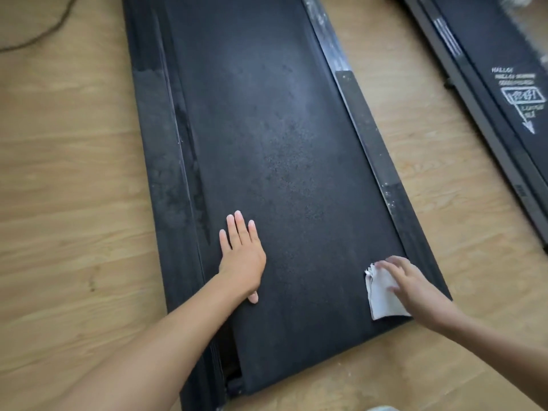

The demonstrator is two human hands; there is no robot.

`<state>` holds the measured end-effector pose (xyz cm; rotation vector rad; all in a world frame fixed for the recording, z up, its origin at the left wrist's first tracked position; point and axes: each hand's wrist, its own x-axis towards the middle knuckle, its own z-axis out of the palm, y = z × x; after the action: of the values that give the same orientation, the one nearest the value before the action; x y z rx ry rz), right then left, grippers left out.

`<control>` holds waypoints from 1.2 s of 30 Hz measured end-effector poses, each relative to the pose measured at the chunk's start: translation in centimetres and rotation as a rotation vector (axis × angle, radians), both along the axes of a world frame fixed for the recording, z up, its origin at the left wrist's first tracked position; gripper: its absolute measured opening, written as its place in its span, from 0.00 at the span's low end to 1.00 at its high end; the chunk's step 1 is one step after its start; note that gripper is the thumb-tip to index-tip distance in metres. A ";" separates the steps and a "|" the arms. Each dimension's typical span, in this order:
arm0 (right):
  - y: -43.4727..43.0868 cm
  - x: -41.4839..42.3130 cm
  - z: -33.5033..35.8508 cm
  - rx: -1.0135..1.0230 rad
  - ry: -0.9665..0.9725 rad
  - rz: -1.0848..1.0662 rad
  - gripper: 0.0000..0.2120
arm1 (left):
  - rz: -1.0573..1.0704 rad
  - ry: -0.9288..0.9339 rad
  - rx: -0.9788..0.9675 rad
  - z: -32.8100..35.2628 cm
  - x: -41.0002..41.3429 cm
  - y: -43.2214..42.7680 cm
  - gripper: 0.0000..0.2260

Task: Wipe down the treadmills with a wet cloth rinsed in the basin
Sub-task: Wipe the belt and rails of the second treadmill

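A black treadmill (267,129) lies flat on the wooden floor, its belt dusty in the middle with damp streaks along the left rail. My left hand (241,256) rests flat on the belt near its left side, fingers straight. My right hand (406,280) presses a white cloth (381,295) onto the belt's near right corner, fingers extended over it; the hand looks blurred. The basin is out of view.
A second treadmill (504,93) with white printed markings lies at the right, separated by a strip of wooden floor (415,114). A dark cable (44,34) curves over the floor at the top left. White dust speckles the right side rail (326,34).
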<state>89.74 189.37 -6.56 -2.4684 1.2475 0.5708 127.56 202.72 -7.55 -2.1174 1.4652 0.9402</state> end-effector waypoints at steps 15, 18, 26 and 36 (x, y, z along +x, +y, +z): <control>-7.2 23.1 11.4 0.148 -0.232 0.117 0.04 | -0.136 0.019 0.161 3.6 2.5 -1.4 0.66; -9.6 28.8 15.9 0.150 -0.395 0.056 0.07 | -0.097 0.057 0.097 10.7 7.0 -5.8 0.58; -15.9 40.0 31.8 0.167 -0.759 -0.053 0.12 | 0.118 -0.167 -0.066 28.2 17.4 -9.1 0.53; -20.7 55.7 17.8 0.378 -0.631 -0.217 0.12 | 0.286 -0.109 -0.313 11.1 31.5 -17.0 0.39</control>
<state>145.48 168.67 11.27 -1.9352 1.0098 -0.0412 159.09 185.72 3.50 -2.6140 1.3505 0.7099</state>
